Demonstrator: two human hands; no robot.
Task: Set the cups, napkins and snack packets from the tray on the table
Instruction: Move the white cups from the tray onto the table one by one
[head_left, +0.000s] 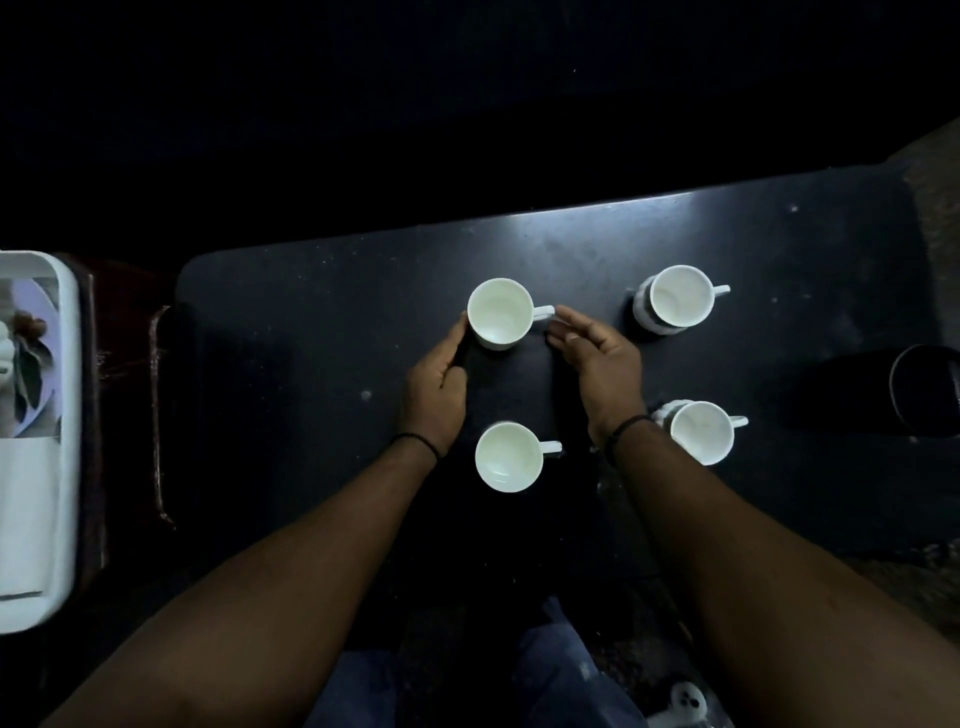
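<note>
On the dark table (322, 322), four white ceramic cups stand upright. The left hand (434, 392) touches the eleven-o'clock cup (500, 312), fingers loosely curled; the right hand (602, 358), fingers open, brushes its handle.

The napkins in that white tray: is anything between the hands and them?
Nothing visible blocks the way. The napkins lie in the tray far to the left; both hands, left hand and right hand, flank a cup, with bare tabletop between.

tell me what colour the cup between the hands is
White, inside and out; the cup shows best in the head view.
</note>
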